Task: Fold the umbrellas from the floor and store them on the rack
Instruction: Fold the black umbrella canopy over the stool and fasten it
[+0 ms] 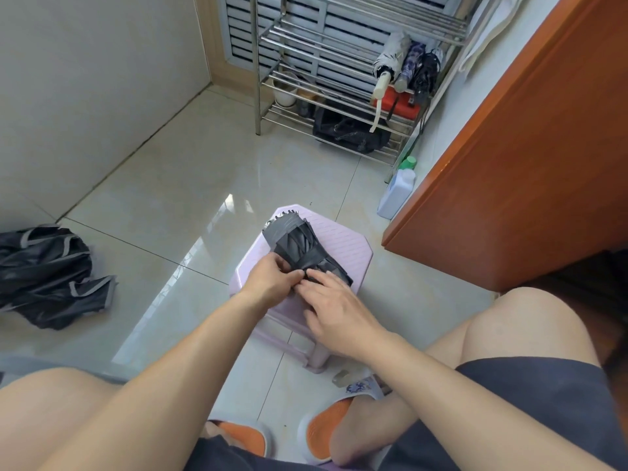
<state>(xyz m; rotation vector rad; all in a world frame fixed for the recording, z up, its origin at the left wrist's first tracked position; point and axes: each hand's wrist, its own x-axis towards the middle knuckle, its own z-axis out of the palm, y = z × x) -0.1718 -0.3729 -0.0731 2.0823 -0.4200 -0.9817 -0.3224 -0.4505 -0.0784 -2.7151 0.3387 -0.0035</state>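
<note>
Head view. Landmark: the pink plastic stool [343, 246] on the tiled floor in front of the seated person.

1. A black umbrella [299, 246], canopy gathered and twisted into pleats, lies on the stool top, its rib tips pointing away from the person.
2. The left hand [272, 282] grips the near end of the umbrella from the left side, fingers curled onto the fabric.
3. The right hand [334, 307] rests on the same end from the right; its fingertips press and pinch the fabric next to the left hand's fingers. How far the fingers wrap around it cannot be told.
4. A second black umbrella [47, 270], with grey edging, lies crumpled and unfolded on the floor well to the left of the stool.
5. A metal rack [306, 39] stands beyond the stool against the far wall. One shelf holds three folded umbrellas [406, 68] side by side, handles toward the person. The shelf below holds a red box [401, 105]. The lowest tier holds a black bag [346, 130] and a white pot [284, 93].
6. A white bottle [397, 192] stands on the floor to the right of the stool, beside an orange-brown door [530, 158].
</note>
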